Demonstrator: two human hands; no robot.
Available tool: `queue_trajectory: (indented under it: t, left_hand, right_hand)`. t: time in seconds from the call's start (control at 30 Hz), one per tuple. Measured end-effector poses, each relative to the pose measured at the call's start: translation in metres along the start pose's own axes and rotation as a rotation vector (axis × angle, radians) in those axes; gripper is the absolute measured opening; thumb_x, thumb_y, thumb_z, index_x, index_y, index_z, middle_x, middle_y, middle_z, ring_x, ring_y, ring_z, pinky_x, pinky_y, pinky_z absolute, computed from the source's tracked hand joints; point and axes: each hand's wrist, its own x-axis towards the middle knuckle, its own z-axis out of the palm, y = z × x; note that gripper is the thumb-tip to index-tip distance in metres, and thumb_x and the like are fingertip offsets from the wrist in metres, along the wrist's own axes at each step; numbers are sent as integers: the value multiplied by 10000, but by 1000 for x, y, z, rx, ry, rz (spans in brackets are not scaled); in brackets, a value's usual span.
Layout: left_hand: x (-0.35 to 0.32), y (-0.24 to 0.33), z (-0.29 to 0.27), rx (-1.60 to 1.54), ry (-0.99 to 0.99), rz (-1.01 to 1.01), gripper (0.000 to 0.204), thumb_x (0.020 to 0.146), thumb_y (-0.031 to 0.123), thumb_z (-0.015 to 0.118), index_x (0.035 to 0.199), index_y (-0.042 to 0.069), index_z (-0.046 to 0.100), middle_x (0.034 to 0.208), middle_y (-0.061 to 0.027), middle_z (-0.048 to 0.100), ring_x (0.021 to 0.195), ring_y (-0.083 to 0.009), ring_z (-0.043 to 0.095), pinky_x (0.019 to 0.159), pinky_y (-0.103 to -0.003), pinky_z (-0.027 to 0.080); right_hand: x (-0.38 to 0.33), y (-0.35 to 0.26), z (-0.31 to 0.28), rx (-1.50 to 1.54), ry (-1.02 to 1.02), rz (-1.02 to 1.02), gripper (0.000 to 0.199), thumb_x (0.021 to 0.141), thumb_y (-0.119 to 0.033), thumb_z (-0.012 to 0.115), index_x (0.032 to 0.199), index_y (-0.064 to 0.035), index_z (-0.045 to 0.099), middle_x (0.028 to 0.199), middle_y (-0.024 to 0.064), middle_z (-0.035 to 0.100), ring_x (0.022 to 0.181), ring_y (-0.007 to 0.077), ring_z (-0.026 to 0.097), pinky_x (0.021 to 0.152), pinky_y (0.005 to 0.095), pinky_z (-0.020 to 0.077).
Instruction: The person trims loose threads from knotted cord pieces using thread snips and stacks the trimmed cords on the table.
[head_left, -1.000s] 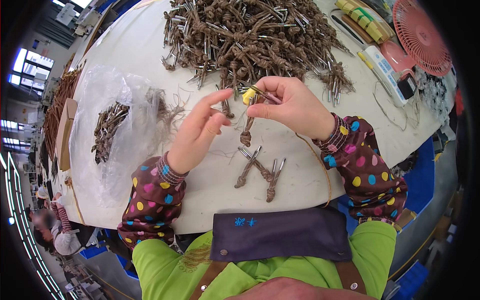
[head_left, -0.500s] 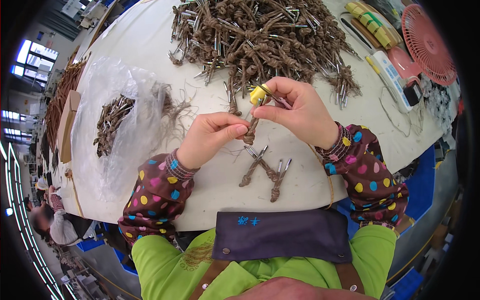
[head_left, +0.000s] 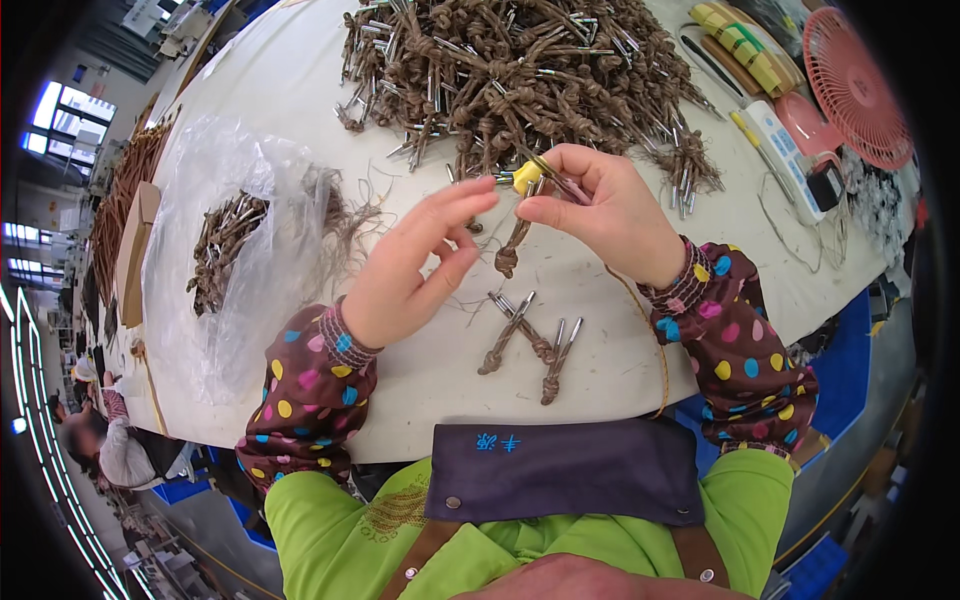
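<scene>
With one knotted brown cord (head_left: 508, 258) and a yellow-ended tool (head_left: 526, 178) in the right hand's (head_left: 622, 218) grip above the tabletop (head_left: 625, 375), the left hand (head_left: 400, 270) spread empty beside it, work looks midway: three cords (head_left: 551, 384) lie near, while whether the far heap (head_left: 520, 95) is done I can't tell.

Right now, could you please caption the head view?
Right hand holding a knotted brown cord, left hand open beside it.
</scene>
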Motion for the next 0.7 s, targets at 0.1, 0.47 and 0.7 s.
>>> queue_trajectory:
  t: [0.1,0.47,0.7]
  left_hand:
    - [-4,-5,4,-96,-114,-23,446,852,-13,567,1286,62,494,1035,-103,651,769,-132,612,710,-259,500]
    - [0,-9,-5,201,-158,53,157,783,-31,660,928,22,629,917,-106,674,848,-208,658,768,-294,512]
    - [-10,-21,15,-499,-155,-60,72,937,29,490,1003,5,504,1003,-110,653,931,-160,632,830,-278,490]
  right_hand:
    - [-1,-3,0,46,-24,19,214,810,-159,712,933,-6,627,709,-57,522,632,16,392,553,187,348]
    - [2,-5,-7,123,-173,173,211,839,-112,686,1012,-21,607,863,-20,615,781,21,540,688,171,433]
    - [1,9,7,192,-174,-54,238,871,-127,647,1058,-2,570,938,20,622,827,56,579,718,185,452]
